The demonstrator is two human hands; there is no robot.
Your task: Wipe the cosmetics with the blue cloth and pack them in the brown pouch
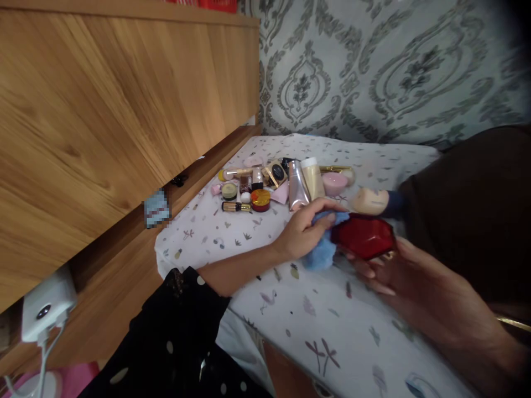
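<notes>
My left hand (pixel 305 229) is closed on a fluffy blue cloth (pixel 321 255), which it presses against the left end of a dark red faceted bottle (pixel 365 236). The bottle, glossy and shaped like a perfume bottle, lies tilted in my right hand (pixel 415 276). My right fingers support it from below and at its right end. Just behind the bottle rests a beige bottle with a dark blue cap (pixel 371 200). A silvery pink tube (pixel 297 185) and a cream tube with a white cap (pixel 313 177) lie beyond my left hand.
Several cosmetics, including a round amber-lidded jar (pixel 260 200), cluster on the patterned white cloth (pixel 265 271). A wooden cabinet (pixel 124 94) stands at left, with a white power bank and cables (pixel 47 307) below. Something dark brown (pixel 468 215) borders the right; patterned wallpaper (pixel 373 72) is behind.
</notes>
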